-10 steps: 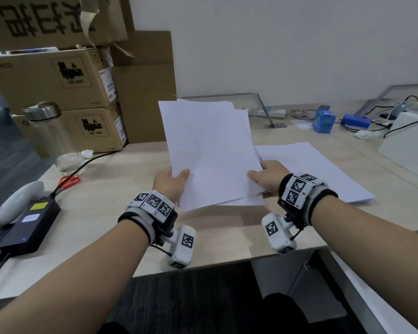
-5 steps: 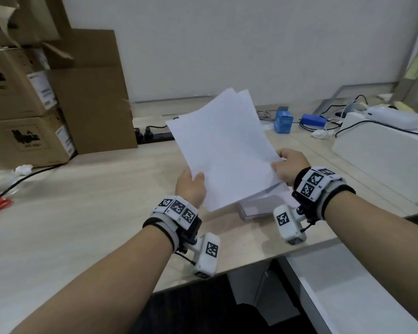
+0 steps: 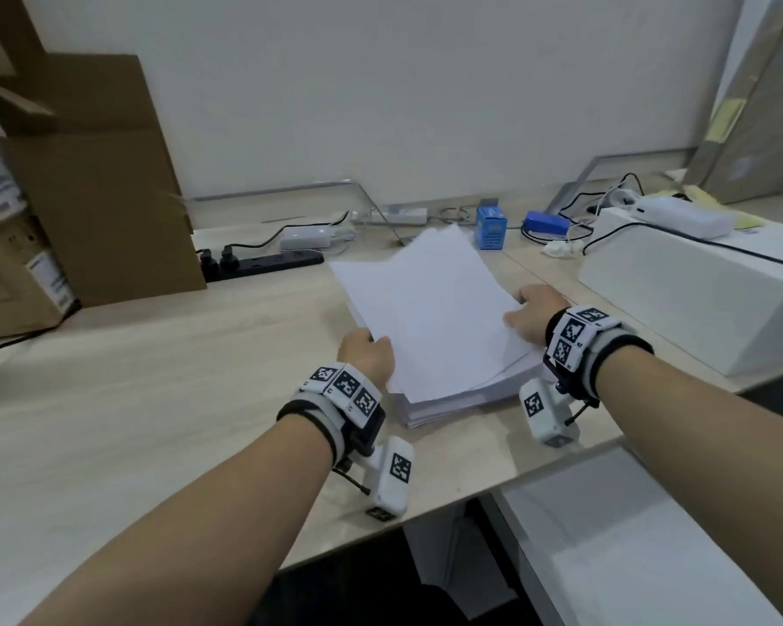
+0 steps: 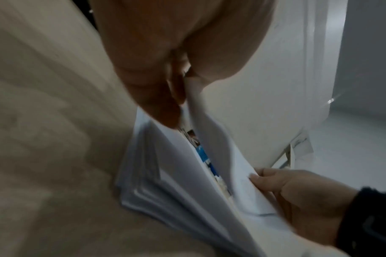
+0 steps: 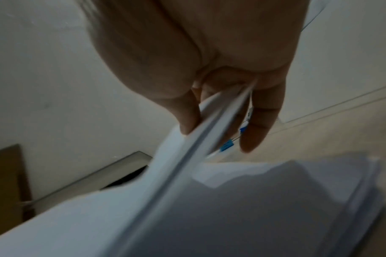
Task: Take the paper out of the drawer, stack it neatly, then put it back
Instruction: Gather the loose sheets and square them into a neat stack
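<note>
On desk — thin white paper (image 3: 430, 318).

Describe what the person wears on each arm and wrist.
Both forearms are bare, with no sleeves. The left hand and right hand each carry a wrist rig: a black strap, a band of white blocks printed with black-and-white square markers, and a white camera pod with its own marker hanging beneath, joined by a thin black cable.

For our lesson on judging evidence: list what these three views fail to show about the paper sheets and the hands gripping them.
- Head view: left hand fingers, hidden under the held sheets.
- Head view: the drawer, cut off by the frame's edge.
- Left wrist view: print between the sheets, too small and blurred.
- Right wrist view: the pile and right hand grip, motion-blurred.
</note>
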